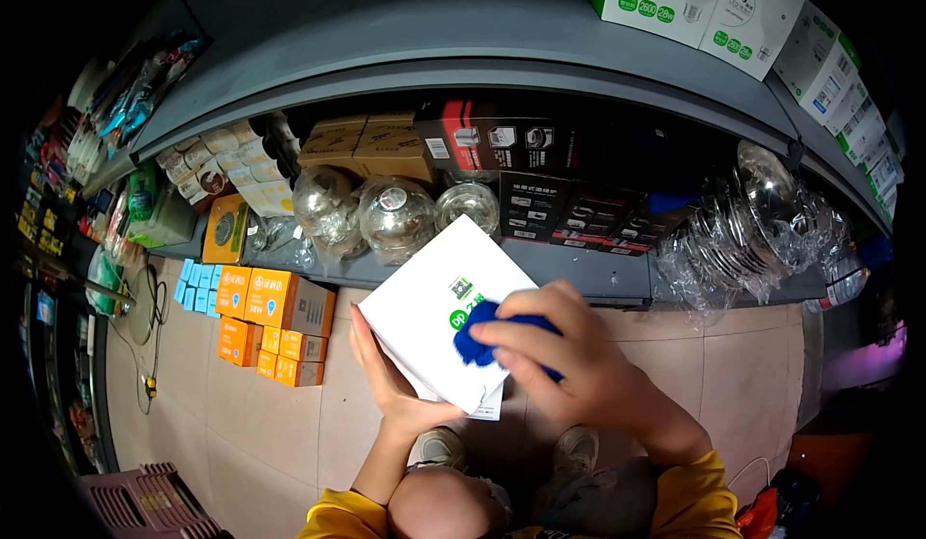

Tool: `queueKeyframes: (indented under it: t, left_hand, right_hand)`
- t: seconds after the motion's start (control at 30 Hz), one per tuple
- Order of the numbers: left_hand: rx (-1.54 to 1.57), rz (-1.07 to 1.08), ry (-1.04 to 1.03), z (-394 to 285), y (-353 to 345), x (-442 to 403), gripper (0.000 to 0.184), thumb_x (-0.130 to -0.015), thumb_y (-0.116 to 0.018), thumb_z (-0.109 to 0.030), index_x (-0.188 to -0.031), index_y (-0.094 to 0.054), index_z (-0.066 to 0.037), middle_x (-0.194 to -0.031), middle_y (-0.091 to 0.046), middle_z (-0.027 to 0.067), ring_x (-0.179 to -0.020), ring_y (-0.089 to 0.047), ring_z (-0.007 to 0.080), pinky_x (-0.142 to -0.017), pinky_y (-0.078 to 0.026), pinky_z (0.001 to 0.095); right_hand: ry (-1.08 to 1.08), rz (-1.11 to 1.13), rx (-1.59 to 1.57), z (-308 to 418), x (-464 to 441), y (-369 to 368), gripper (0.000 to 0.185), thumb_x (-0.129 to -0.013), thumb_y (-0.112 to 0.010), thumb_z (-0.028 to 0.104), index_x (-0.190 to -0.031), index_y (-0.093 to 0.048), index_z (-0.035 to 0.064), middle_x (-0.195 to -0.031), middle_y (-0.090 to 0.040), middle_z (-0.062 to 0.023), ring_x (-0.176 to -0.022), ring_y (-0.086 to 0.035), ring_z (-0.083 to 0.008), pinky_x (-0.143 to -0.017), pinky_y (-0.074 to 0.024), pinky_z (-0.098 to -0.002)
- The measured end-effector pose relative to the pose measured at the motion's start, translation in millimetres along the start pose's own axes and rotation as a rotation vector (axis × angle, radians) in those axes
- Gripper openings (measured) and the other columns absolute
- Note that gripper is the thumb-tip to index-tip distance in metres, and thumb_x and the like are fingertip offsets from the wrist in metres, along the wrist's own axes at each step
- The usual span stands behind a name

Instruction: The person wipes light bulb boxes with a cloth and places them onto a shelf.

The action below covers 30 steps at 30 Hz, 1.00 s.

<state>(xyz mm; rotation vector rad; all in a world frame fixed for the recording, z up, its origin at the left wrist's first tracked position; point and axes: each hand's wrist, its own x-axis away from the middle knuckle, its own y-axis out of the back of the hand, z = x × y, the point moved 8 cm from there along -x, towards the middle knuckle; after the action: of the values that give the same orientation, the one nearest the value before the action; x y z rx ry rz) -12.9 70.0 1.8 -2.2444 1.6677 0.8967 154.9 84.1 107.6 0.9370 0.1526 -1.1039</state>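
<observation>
A white box point(415, 298) with green print and a small picture on its face is tilted in front of my knees. Around its lower left edge wraps my left hand point(400, 389), thumb along the near side. My right hand point(564, 356) pinches a bunched blue cloth point(477, 336), which touches the printed face of the box. Part of the green lettering is covered by the cloth. Below the box's near corner another white printed edge shows; I cannot tell whether it belongs to the same box.
Orange boxes point(289, 303) and small blue boxes point(198, 283) stand on the tiled floor at left. The low shelf holds wrapped metal bowls point(395, 216), black boxes point(550, 211) and stacked metal lids point(733, 221). White bulb boxes point(666, 3) sit on the grey upper shelf point(386, 27).
</observation>
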Motion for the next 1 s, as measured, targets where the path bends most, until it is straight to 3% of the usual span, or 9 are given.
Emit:
queueKeyframes:
  t: [0.1,0.27,0.53,0.63,0.83,1.0]
  left_hand:
    - [-0.015,0.024,-0.028,-3,-1,-2,0.139,-0.035,-0.087,-0.043,-0.138,-0.009,0.008,-0.124,-0.031,0.0186,-0.115,-0.038,0.0300,-0.095,-0.034,0.0386]
    - [0.021,0.036,-0.024,-4,-1,0,0.139,-0.035,-0.087,-0.045,-0.137,-0.011,0.008,-0.124,-0.031,0.0205,-0.116,-0.037,0.0312,-0.095,-0.034,0.0387]
    - [-0.087,0.144,-0.152,-17,-10,2,0.137,-0.036,-0.086,-0.051,-0.136,-0.015,0.010,-0.131,-0.027,0.0272,-0.117,-0.037,0.0369,-0.096,-0.033,0.0446]
    - [-0.158,0.224,-0.217,-25,-13,1,0.137,-0.036,-0.086,-0.050,-0.136,-0.014,0.010,-0.134,-0.023,0.0287,-0.119,-0.034,0.0393,-0.097,-0.031,0.0476]
    - [-0.108,0.263,-0.138,-16,-17,7,0.138,-0.033,-0.087,-0.045,-0.137,-0.014,0.007,-0.135,-0.021,0.0287,-0.123,-0.028,0.0410,-0.100,-0.026,0.0482]
    - [-0.086,0.276,-0.126,-18,-18,4,0.136,-0.032,-0.087,-0.042,-0.137,-0.015,0.009,-0.132,-0.026,0.0269,-0.120,-0.033,0.0387,-0.099,-0.029,0.0459]
  right_hand:
    - [-0.017,-0.136,0.086,-9,2,8,0.023,-0.078,-0.057,0.002,-0.101,-0.058,0.0028,-0.093,-0.051,-0.0119,-0.076,-0.050,-0.0269,-0.066,-0.0432,-0.0338]
    - [-0.135,-0.188,0.167,-17,1,11,0.022,-0.082,-0.055,0.005,-0.103,-0.056,-0.0018,-0.096,-0.049,-0.0168,-0.084,-0.051,-0.0312,-0.074,-0.0428,-0.0381]
    - [-0.199,-0.246,0.212,-26,-10,14,0.024,-0.083,-0.053,0.006,-0.105,-0.056,-0.0025,-0.098,-0.048,-0.0177,-0.088,-0.050,-0.0312,-0.077,-0.0424,-0.0364]
    - [-0.165,-0.224,0.229,-20,-15,11,0.025,-0.081,-0.055,0.005,-0.105,-0.056,-0.0023,-0.098,-0.049,-0.0168,-0.089,-0.049,-0.0311,-0.078,-0.0423,-0.0365]
    - [0.029,-0.087,0.152,-1,-15,-3,0.031,-0.075,-0.062,0.003,-0.106,-0.056,0.0008,-0.101,-0.050,-0.0121,-0.088,-0.048,-0.0284,-0.079,-0.0422,-0.0358]
    - [0.102,-0.030,0.044,3,-12,-7,0.027,-0.072,-0.064,0.006,-0.099,-0.061,0.0081,-0.098,-0.054,-0.0046,-0.085,-0.049,-0.0236,-0.076,-0.0416,-0.0331]
